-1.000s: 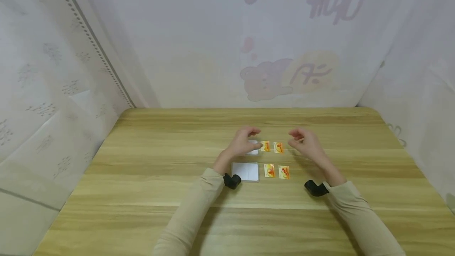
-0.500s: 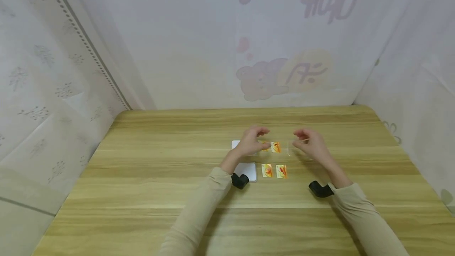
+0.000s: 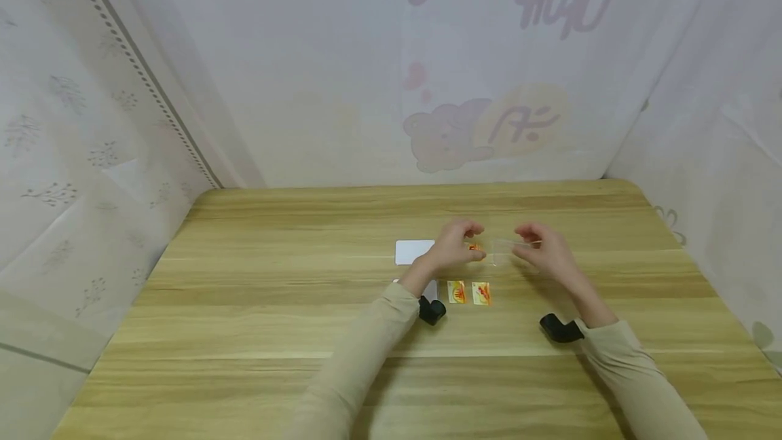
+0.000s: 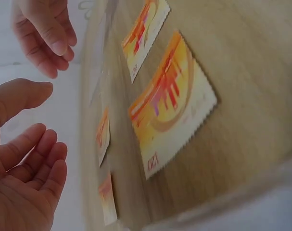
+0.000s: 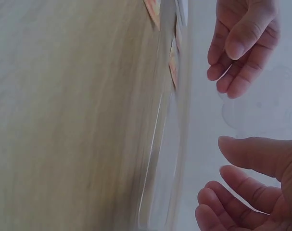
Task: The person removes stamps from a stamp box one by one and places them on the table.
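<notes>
My left hand [image 3: 455, 246] hovers above the far row of stamps, thumb and fingers apart with nothing between them. It covers much of a far-row stamp [image 3: 476, 248]. Nearer to me lie two more stamps, one with a red-yellow print [image 3: 456, 292] and another [image 3: 481, 293] beside it. Perforated edges show on a stamp [image 4: 172, 103] in the left wrist view. My right hand [image 3: 546, 250] is held over a thin clear plastic piece [image 5: 158, 159] on the table, its thumb and bent fingers parted and empty.
A white rectangular card [image 3: 414, 252] lies left of the far stamps. A second white rectangle [image 3: 434, 288] is partly hidden behind my left wrist. Black mounts sit on the left wrist [image 3: 432, 312] and right wrist [image 3: 559, 328]. A printed curtain [image 3: 318, 87] stands behind the wooden table [image 3: 275, 290].
My left hand has moved right across the far stamps, uncovering the far white card. The right hand has shifted slightly right, and the clear plastic shows more plainly. The near stamps stay put.
</notes>
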Demonstrator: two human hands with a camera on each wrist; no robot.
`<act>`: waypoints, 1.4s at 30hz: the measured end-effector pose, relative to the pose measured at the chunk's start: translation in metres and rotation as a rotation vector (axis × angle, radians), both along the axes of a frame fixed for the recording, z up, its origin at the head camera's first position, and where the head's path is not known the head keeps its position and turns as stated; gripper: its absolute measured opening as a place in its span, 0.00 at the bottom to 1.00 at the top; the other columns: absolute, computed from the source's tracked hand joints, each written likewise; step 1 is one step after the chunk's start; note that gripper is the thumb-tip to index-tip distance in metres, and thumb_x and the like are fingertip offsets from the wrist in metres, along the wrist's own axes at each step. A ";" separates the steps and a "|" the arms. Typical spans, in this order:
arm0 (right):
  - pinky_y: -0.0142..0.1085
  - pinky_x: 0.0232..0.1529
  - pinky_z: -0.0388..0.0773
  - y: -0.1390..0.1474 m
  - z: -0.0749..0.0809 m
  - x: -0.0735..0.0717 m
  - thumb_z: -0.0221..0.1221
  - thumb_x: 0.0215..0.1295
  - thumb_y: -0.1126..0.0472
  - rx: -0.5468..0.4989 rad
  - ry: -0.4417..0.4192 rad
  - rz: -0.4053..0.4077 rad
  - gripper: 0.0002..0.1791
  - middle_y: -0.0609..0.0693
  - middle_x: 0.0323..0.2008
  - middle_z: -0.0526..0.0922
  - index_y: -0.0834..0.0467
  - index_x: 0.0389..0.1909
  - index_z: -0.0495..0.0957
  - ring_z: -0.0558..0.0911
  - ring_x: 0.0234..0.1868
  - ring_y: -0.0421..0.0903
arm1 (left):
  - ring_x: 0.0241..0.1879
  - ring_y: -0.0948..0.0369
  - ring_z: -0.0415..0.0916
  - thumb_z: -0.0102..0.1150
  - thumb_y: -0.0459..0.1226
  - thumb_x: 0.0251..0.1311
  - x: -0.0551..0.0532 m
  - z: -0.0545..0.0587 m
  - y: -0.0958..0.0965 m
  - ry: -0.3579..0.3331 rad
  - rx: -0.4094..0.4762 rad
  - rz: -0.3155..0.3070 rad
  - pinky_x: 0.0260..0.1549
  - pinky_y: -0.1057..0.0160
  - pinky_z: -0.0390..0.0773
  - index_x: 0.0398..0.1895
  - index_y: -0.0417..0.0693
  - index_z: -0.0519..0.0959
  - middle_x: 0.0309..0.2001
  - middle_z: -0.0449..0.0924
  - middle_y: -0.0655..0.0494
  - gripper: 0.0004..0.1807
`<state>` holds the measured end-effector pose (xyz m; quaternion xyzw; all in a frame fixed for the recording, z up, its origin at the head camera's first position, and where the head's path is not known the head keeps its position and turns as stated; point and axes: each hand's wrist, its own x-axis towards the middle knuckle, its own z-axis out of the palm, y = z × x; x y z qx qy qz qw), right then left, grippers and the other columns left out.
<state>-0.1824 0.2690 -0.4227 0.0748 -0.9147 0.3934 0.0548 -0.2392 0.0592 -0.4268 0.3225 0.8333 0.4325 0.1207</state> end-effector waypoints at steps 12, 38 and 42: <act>0.57 0.50 0.70 0.012 -0.003 0.004 0.62 0.55 0.71 0.062 -0.059 0.006 0.25 0.73 0.49 0.71 0.76 0.54 0.69 0.71 0.50 0.66 | 0.54 0.55 0.68 0.66 0.33 0.52 0.001 -0.002 0.024 -0.051 -0.075 -0.002 0.51 0.69 0.70 0.57 0.35 0.71 0.56 0.71 0.48 0.28; 0.58 0.49 0.69 0.025 -0.010 0.006 0.65 0.52 0.68 0.186 -0.144 0.049 0.31 0.73 0.48 0.70 0.78 0.55 0.67 0.71 0.50 0.68 | 0.61 0.59 0.64 0.64 0.30 0.47 -0.001 -0.005 0.053 0.054 -0.353 -0.010 0.59 0.72 0.61 0.61 0.39 0.69 0.60 0.70 0.50 0.33; 0.58 0.49 0.69 0.026 -0.010 0.006 0.65 0.50 0.68 0.203 -0.135 0.057 0.30 0.74 0.48 0.70 0.78 0.53 0.68 0.71 0.49 0.68 | 0.61 0.59 0.63 0.65 0.32 0.47 -0.001 -0.005 0.055 0.077 -0.387 -0.014 0.59 0.72 0.61 0.60 0.40 0.70 0.59 0.70 0.50 0.32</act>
